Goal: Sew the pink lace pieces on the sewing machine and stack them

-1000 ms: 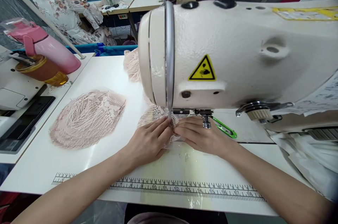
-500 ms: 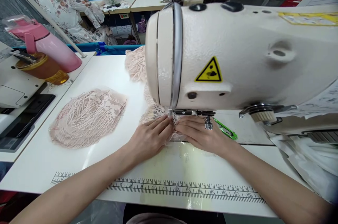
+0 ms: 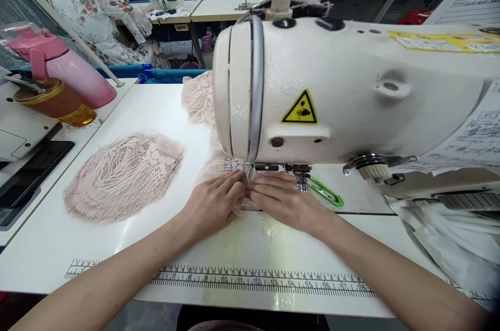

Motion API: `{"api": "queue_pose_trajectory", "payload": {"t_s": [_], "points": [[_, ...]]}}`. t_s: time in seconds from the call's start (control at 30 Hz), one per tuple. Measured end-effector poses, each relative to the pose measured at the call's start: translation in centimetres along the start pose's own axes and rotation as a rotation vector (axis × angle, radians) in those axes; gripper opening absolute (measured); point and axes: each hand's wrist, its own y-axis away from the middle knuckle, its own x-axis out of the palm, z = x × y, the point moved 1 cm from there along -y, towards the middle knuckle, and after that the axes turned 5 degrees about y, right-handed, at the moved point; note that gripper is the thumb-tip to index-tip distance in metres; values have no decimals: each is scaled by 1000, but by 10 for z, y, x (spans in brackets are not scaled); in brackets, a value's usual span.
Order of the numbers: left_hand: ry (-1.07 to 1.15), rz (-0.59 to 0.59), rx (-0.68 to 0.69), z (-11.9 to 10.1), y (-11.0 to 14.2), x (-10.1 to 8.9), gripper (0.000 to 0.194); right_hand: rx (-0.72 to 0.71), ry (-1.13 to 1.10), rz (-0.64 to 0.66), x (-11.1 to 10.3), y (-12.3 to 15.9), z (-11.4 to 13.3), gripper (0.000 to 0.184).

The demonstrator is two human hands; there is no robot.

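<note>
Fingers of left hand (image 3: 214,198) and right hand (image 3: 287,201) close together, laid flat on lace piece (image 3: 211,170); whether fingertips pinch it, cannot tell. Lace spread on white table (image 3: 156,107), partly beneath needle end of sewing machine (image 3: 344,97), between 2 hands and leftward. Green tool (image 3: 327,193) just beside right hand. Round lace pile (image 3: 125,177) left, apart. Farther left, pink bottle (image 3: 84,76) behind amber cup (image 3: 78,112).
</note>
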Motion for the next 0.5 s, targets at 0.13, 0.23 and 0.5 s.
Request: {"api": "queue_pose_trajectory", "payload": {"t_s": [0.13, 0.23, 0.5], "points": [[-30, -10, -23, 1, -2, 0, 27, 7, 47, 7, 3, 2, 1, 22], [-46, -19, -30, 1, -2, 1, 28, 26, 44, 24, 4, 2, 1, 22], [-92, -19, -49, 1, -3, 5, 28, 71, 11, 46, 1, 0, 0, 21]]}}
